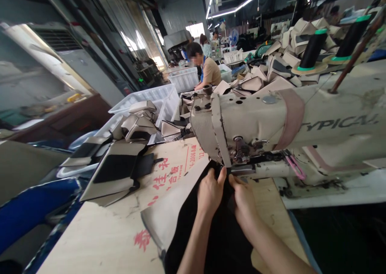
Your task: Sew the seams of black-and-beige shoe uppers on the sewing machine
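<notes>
A sewing machine (247, 117) with a cream-coloured head stands in front of me. Black fabric (223, 238) with a beige panel (169, 209) along its left side lies over the plywood table, one edge under the machine's needle area. My left hand (210, 193) pinches the fabric just in front of the needle area, thumb and fingers closed on it. Close on its right, my right hand (243, 195) grips the same fabric with bent fingers. The needle and the seam are too dark and covered to make out.
The plywood table (114, 230) bears red lettering. Sewn beige-and-black pieces (116, 165) lie at its left edge, beside a plastic crate (165, 101) of similar pieces. Two black thread cones (313, 49) stand behind the machine. A co-worker (211, 71) sits farther back.
</notes>
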{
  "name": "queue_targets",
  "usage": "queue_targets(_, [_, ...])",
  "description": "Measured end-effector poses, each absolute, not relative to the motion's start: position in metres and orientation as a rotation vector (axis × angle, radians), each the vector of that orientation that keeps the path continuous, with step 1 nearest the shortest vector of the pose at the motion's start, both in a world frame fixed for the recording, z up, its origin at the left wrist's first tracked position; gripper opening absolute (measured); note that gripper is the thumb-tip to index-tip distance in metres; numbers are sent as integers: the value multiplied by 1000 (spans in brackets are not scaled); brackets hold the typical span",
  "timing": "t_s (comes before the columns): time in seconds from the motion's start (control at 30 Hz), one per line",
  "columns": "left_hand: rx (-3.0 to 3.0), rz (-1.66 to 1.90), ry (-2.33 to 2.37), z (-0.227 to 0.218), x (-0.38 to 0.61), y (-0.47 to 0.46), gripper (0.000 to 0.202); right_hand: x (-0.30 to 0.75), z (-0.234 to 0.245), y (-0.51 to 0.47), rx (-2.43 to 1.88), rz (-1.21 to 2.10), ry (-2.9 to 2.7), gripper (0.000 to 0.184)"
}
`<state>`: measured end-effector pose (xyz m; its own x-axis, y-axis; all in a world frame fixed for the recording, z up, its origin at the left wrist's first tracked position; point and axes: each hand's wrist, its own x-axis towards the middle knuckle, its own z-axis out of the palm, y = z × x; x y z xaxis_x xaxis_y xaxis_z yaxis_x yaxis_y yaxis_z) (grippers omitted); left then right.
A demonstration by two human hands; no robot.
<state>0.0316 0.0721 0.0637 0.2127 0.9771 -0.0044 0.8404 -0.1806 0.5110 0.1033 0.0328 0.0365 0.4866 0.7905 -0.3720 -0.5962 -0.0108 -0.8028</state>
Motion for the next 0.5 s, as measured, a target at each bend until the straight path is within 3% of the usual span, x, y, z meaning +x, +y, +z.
queue_targets(0.5, [2203, 475, 1588, 63, 21, 77, 35, 100, 34, 30, -1115, 1157, -143, 42])
